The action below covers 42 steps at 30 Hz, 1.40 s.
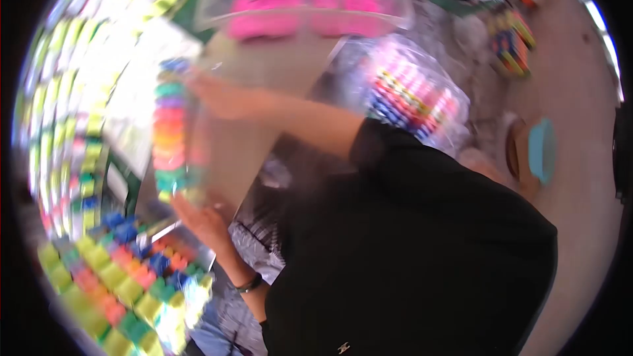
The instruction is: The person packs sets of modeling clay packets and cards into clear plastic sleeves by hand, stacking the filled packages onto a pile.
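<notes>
A long row of small coloured pieces (170,135), running from blue through purple, red and orange to green, spans the gap between my two hands. It seems to be in clear wrapping, and the blur hides what the pieces are. At its upper end, my right hand (221,95) grips with its fingertips against the pack. My left hand (201,221), with a dark band at the wrist, closes on the lower end near a green piece. Beneath lies a brown tabletop (244,66).
A clear bin (402,10) with bright pink contents stands at the top. Beside the table sits a clear plastic bag (455,102) of colourful packs. Rows of yellow-green packs (62,99) fill the left, with multicoloured pieces (112,277) below. A turquoise stool or basin (542,150) stands right.
</notes>
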Each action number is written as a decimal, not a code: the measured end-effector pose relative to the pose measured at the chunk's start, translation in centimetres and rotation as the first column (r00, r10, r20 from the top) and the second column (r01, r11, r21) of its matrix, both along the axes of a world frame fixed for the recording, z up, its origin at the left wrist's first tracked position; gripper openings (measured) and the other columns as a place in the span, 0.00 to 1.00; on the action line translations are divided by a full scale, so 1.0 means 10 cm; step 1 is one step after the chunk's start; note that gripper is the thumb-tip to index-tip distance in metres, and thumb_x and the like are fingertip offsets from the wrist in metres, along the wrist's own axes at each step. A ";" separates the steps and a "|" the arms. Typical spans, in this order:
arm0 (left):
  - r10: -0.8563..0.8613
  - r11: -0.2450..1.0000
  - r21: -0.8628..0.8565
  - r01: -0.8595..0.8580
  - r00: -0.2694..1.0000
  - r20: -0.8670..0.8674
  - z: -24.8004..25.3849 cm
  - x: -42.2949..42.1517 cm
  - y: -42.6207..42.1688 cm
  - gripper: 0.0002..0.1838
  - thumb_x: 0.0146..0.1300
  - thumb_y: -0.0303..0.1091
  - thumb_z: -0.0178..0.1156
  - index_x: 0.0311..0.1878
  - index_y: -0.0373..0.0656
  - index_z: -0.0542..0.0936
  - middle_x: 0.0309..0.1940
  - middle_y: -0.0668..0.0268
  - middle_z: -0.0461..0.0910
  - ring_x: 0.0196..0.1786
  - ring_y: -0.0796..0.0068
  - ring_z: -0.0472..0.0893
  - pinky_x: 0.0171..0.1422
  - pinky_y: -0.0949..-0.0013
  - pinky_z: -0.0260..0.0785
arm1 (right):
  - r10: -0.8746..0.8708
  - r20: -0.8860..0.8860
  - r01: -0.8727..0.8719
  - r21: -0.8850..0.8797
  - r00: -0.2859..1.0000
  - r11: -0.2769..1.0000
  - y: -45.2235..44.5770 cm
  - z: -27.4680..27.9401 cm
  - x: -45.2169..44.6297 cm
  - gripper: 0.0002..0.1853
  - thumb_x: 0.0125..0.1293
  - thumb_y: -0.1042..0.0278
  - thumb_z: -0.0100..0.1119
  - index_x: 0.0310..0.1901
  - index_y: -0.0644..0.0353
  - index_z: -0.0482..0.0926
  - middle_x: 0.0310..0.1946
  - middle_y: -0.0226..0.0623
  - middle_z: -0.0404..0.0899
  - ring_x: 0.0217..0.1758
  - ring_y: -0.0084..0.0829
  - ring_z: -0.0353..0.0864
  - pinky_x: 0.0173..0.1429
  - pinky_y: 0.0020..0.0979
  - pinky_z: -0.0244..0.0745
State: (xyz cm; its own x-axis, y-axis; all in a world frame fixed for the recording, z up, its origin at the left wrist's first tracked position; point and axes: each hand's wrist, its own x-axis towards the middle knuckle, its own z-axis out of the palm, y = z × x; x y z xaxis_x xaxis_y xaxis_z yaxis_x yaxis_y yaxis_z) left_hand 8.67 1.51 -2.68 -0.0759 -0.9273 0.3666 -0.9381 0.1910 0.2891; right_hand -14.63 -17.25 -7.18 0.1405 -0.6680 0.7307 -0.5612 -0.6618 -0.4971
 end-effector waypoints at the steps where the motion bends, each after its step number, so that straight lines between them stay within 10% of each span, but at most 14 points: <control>1: -0.002 0.999 -0.035 0.002 1.000 0.003 0.00 -0.08 -0.01 0.33 0.56 0.22 0.44 0.69 0.33 0.58 0.69 0.45 0.55 0.72 0.46 0.54 0.76 0.52 0.46 | -0.064 -0.018 0.064 0.015 0.998 0.998 0.23 0.15 -0.22 0.21 0.60 0.72 0.47 0.55 0.69 0.68 0.47 0.54 0.75 0.56 0.53 0.72 0.58 0.44 0.69; 5: 0.004 0.989 -0.146 -0.001 1.000 0.023 0.02 -0.34 -0.06 0.29 0.68 0.34 0.48 0.69 0.32 0.57 0.68 0.43 0.55 0.70 0.45 0.57 0.73 0.52 0.50 | -0.160 0.247 0.041 0.426 0.956 0.904 1.43 0.46 -1.16 0.13 0.62 0.70 0.56 0.48 0.57 0.74 0.42 0.46 0.77 0.49 0.47 0.76 0.54 0.40 0.72; 8: 0.031 0.989 -0.145 -0.025 0.999 0.036 -0.02 -0.34 -0.07 0.29 0.70 0.38 0.48 0.69 0.32 0.58 0.69 0.43 0.55 0.70 0.46 0.58 0.72 0.52 0.52 | -0.733 0.030 0.535 0.663 0.680 0.524 2.26 -0.40 -2.16 0.08 0.61 0.72 0.56 0.42 0.60 0.76 0.38 0.45 0.77 0.44 0.46 0.77 0.48 0.39 0.72; 11: 0.021 0.990 -0.138 -0.009 0.997 0.081 -0.03 -0.27 -0.07 0.29 0.70 0.40 0.48 0.69 0.34 0.58 0.69 0.45 0.56 0.70 0.47 0.58 0.71 0.52 0.53 | -0.854 -0.466 0.868 0.495 0.232 -0.034 3.30 -1.78 -3.20 0.16 0.56 0.65 0.61 0.42 0.66 0.75 0.40 0.52 0.75 0.47 0.49 0.75 0.52 0.46 0.69; 14: 0.021 0.992 -0.128 -0.008 0.995 0.099 -0.02 -0.27 -0.07 0.29 0.69 0.39 0.48 0.69 0.36 0.59 0.68 0.45 0.57 0.70 0.47 0.59 0.71 0.52 0.54 | -0.638 -0.724 0.761 0.562 0.263 -0.324 3.82 -1.94 -3.49 0.27 0.53 0.61 0.63 0.52 0.70 0.70 0.45 0.53 0.73 0.54 0.51 0.71 0.55 0.47 0.68; 16: 0.031 0.993 -0.121 -0.015 0.991 0.133 -0.02 -0.27 -0.08 0.29 0.68 0.38 0.49 0.70 0.36 0.59 0.69 0.45 0.56 0.70 0.47 0.58 0.71 0.51 0.53 | -0.751 -0.658 0.661 0.539 -0.057 -0.522 3.96 -2.02 -3.43 0.41 0.50 0.58 0.67 0.62 0.69 0.60 0.55 0.56 0.66 0.59 0.55 0.66 0.60 0.48 0.66; 19: 0.036 0.992 -0.126 -0.020 0.991 0.127 -0.03 -0.29 -0.08 0.30 0.67 0.37 0.50 0.70 0.37 0.58 0.70 0.46 0.55 0.70 0.46 0.58 0.71 0.51 0.53 | -0.624 -0.763 0.509 0.609 0.169 -0.608 3.73 -1.66 -3.27 0.50 0.48 0.55 0.69 0.67 0.68 0.51 0.64 0.60 0.53 0.62 0.59 0.61 0.63 0.49 0.63; 25: 0.035 0.994 -0.111 -0.024 0.994 0.099 0.01 -0.33 -0.07 0.31 0.66 0.39 0.50 0.71 0.39 0.58 0.69 0.45 0.55 0.71 0.46 0.57 0.72 0.50 0.52 | -0.860 -0.499 0.429 0.803 0.104 -0.414 3.80 -1.62 -2.87 0.60 0.46 0.56 0.71 0.71 0.63 0.36 0.70 0.63 0.36 0.69 0.66 0.49 0.67 0.51 0.60; 29: 0.040 0.993 -0.115 -0.027 0.993 0.110 0.02 -0.28 -0.08 0.31 0.67 0.38 0.49 0.70 0.37 0.58 0.69 0.45 0.56 0.70 0.46 0.57 0.72 0.51 0.52 | -0.928 -0.361 0.247 0.911 0.093 -0.330 3.60 -1.83 -2.87 0.62 0.46 0.56 0.70 0.70 0.61 0.30 0.52 0.68 0.70 0.54 0.59 0.75 0.56 0.44 0.72; 32: -0.004 0.991 -0.130 0.008 1.000 0.025 0.03 -0.31 -0.03 0.31 0.67 0.37 0.47 0.70 0.35 0.56 0.70 0.45 0.54 0.71 0.46 0.56 0.72 0.51 0.52 | -0.748 -0.450 0.502 0.845 0.487 -0.182 3.78 -1.17 -3.14 0.52 0.49 0.54 0.67 0.70 0.59 0.45 0.40 0.58 0.79 0.44 0.52 0.81 0.48 0.43 0.76; 33: -0.020 0.993 -0.118 0.020 1.000 0.004 0.06 -0.30 -0.03 0.31 0.67 0.36 0.47 0.70 0.35 0.56 0.70 0.45 0.54 0.70 0.45 0.57 0.72 0.51 0.51 | -0.641 -0.395 0.588 0.801 0.658 0.110 4.01 -0.93 -3.31 0.45 0.48 0.56 0.68 0.67 0.57 0.55 0.40 0.53 0.80 0.43 0.50 0.81 0.45 0.42 0.76; 35: -0.038 0.993 -0.114 0.031 0.998 -0.059 0.11 -0.32 -0.04 0.30 0.68 0.37 0.45 0.70 0.34 0.55 0.69 0.45 0.55 0.70 0.45 0.57 0.72 0.52 0.50 | -0.599 -0.579 0.675 0.733 0.553 -0.085 3.94 0.48 -3.36 0.34 0.45 0.63 0.71 0.56 0.60 0.71 0.38 0.48 0.79 0.43 0.42 0.81 0.45 0.38 0.75; 39: 0.053 0.996 -0.063 -0.057 0.997 -0.058 0.13 -0.36 -0.01 0.29 0.70 0.37 0.44 0.71 0.35 0.55 0.69 0.46 0.55 0.70 0.46 0.56 0.72 0.51 0.49 | -0.680 -0.119 0.667 0.374 0.724 0.645 3.39 2.20 -3.42 0.40 0.52 0.67 0.66 0.68 0.59 0.60 0.56 0.41 0.73 0.54 0.34 0.78 0.58 0.33 0.73; 42: 0.040 0.996 -0.083 -0.043 0.998 -0.044 0.13 -0.35 -0.06 0.28 0.68 0.35 0.46 0.69 0.34 0.57 0.68 0.45 0.57 0.70 0.45 0.56 0.72 0.50 0.49 | -0.308 0.341 0.085 0.538 0.888 0.839 2.78 2.60 -2.90 0.46 0.50 0.47 0.63 0.69 0.61 0.58 0.46 0.41 0.78 0.45 0.31 0.81 0.50 0.30 0.76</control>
